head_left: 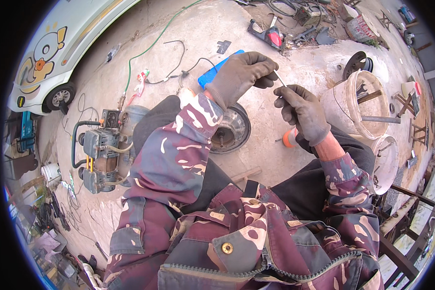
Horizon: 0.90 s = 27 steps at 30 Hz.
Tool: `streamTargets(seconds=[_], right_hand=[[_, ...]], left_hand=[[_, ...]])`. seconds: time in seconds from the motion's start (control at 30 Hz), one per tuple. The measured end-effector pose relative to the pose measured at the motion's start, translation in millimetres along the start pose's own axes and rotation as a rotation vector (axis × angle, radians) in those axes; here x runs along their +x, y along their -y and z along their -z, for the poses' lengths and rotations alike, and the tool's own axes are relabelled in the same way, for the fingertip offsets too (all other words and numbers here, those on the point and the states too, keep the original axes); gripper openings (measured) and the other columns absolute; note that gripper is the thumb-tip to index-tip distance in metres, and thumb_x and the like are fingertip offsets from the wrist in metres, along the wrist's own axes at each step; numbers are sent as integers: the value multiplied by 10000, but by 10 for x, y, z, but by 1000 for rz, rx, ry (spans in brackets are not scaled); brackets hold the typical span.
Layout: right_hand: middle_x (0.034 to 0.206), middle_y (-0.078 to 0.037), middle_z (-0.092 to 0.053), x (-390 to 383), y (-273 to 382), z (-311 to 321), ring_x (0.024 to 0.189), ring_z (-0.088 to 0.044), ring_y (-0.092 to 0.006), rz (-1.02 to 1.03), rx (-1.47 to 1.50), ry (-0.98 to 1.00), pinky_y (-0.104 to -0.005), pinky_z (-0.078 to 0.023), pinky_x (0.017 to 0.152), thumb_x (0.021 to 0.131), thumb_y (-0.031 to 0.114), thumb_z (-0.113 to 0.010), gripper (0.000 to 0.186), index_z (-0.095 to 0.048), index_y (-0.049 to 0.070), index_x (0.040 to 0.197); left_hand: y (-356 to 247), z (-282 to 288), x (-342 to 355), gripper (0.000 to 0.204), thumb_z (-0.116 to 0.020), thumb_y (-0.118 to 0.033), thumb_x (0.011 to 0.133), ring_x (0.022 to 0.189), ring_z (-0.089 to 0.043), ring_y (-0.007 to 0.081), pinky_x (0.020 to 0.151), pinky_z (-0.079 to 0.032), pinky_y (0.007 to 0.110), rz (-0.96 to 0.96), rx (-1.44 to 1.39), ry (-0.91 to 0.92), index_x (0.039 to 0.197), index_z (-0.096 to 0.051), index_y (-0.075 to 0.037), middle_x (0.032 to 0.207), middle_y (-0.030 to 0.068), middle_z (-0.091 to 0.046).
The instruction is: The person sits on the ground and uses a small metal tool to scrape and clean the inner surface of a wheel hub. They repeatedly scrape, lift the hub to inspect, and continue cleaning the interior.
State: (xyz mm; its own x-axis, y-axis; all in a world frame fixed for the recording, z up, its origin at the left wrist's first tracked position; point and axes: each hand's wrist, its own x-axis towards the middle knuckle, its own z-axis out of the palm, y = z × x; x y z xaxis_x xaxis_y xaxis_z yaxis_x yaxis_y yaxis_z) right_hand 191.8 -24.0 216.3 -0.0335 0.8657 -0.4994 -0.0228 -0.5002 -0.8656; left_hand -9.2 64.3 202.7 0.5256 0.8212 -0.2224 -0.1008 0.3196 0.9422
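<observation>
Both of my hands wear dark grey work gloves and are raised in front of my chest. My left hand [239, 76] is closed, its fingertips pinching the upper end of a thin whitish stick [279, 77]. Just to the right and a little nearer, my right hand [303, 112] pinches the lower end of that stick between thumb and fingers. The stick is too small to tell its exact kind. Below and between the hands, a round metal hub or drum [244, 126] rests on the floor, partly covered by my left forearm. A blue flat case [209, 77] lies behind my left hand.
An air compressor [101, 157] with a green hose [129, 72] stands at left, near a white van [58, 43]. Tool-filled white buckets [340, 106] stand at right. An orange cylindrical thing [290, 138] is beside my right knee. A red-and-black power tool [273, 37] lies farther off.
</observation>
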Motion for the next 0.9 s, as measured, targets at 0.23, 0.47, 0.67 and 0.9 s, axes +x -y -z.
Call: streamTargets(seconds=[0.23,0.47,0.67,0.9], right_hand=[[922,-55,-749,132,-457,-145,628,-633,-80,-63,-97,-30,-236,-474,543,1040,315,-638,328,-705,10,1143],[877,-47,-737,386,-1453,-506,603,-632,-97,-297,-366,24,-261,-486,541,1029,363,-665,352,-712,19,1084],[861,-66,-739,654,-1985,-574,613,-652,-132,-349,-393,-33,-290,-507,557,1034,340,-659,341,-706,4,1075],[848,-91,-751,798,-2115,-598,639,-677,-156,-335,-425,-57,-305,-524,577,1037,314,-642,348,-711,-24,1084]], left_hand=[[-260,370,112,359,-710,-242,983,966,-725,174,888,-569,294,-265,370,-262,1241,-721,8,1100,99,-765],[-655,538,-224,310,-652,-170,986,901,-668,150,822,-534,311,-383,260,-315,1168,-713,73,972,111,-748],[-733,622,-254,261,-621,-158,1002,854,-700,169,815,-541,311,-404,78,-198,1093,-716,68,884,111,-753],[-703,696,-220,252,-609,-157,1021,803,-716,169,785,-549,306,-397,11,-204,1054,-715,69,834,107,-748]])
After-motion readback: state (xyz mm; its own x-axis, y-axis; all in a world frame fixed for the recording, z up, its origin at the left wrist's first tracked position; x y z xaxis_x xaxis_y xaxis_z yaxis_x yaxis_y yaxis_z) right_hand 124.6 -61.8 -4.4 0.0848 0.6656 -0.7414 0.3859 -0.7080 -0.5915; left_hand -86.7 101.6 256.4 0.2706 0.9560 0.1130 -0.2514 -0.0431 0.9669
